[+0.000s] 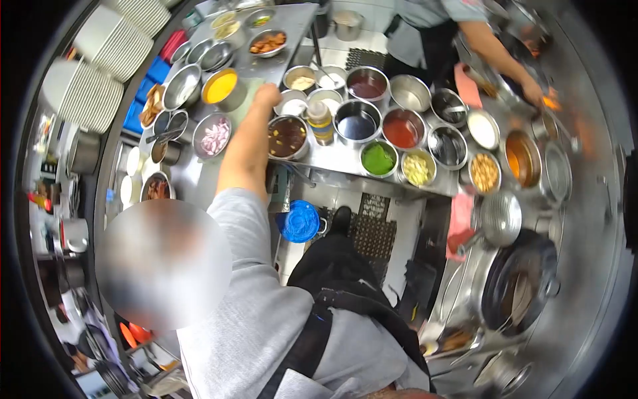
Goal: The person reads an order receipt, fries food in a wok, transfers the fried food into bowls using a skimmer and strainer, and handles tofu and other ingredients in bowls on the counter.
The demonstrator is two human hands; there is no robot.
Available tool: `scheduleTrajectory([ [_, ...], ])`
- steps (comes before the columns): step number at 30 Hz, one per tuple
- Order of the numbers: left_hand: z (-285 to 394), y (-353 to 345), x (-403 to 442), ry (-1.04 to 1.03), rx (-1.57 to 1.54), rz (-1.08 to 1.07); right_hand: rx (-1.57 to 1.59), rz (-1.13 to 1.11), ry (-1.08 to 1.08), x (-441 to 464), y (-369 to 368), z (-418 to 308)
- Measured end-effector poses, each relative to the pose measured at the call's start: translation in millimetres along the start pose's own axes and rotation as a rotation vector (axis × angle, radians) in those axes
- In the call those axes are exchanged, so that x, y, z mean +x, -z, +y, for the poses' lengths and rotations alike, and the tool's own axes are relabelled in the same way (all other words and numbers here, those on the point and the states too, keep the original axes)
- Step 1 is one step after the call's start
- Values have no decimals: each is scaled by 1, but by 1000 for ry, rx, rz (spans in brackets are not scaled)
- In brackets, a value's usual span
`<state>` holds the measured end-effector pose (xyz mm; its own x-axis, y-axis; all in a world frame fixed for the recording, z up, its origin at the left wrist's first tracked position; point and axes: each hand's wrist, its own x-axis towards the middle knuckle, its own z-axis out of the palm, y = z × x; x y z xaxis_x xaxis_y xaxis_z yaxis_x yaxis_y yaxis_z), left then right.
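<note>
My left hand (268, 95) reaches forward over the steel counter (319, 158), at the end of a bare forearm. Its fingers are blurred, so whether they hold anything is unclear. Beside it on the left is a pot of yellow liquid (220, 86); to its right are containers of pale contents (290, 104). A pot of dark brown sauce (287, 136) stands below and right of the hand, with a yellow-labelled bottle (320, 121) next to it. Chopped onion fills a bowl (212, 135) left of my forearm. My right hand does not show.
At upper right, a co-worker's hand (530, 92) is over the cooking side. A wok (520, 282) and strainer (500, 218) are at right. Below the counter sits a blue-covered bucket (300, 221). Stacked plates (83, 96) stand at left. A blurred round patch hides the lower left.
</note>
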<state>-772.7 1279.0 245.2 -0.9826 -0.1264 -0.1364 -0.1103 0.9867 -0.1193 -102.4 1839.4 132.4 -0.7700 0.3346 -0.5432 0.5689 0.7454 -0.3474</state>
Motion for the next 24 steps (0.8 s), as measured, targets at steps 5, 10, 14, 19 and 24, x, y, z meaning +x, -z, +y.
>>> scheduleTrajectory([
  [5, -3, -23, 70, 30, -269, 55, 7, -12, -118, 25, 31, -55],
  [10, 13, -50, 136, -52, -176, 144, -158, -24, -262, 43, 39, -155],
  [14, -22, -68, 139, 164, -116, 95, 9, -52, -98, 74, 45, -132],
  [19, -60, -56, 143, 386, -58, 437, 209, -71, -230, 71, 58, -195],
  [24, -76, -17, 137, 387, -172, 244, 49, 0, -99, 38, 24, -157],
])
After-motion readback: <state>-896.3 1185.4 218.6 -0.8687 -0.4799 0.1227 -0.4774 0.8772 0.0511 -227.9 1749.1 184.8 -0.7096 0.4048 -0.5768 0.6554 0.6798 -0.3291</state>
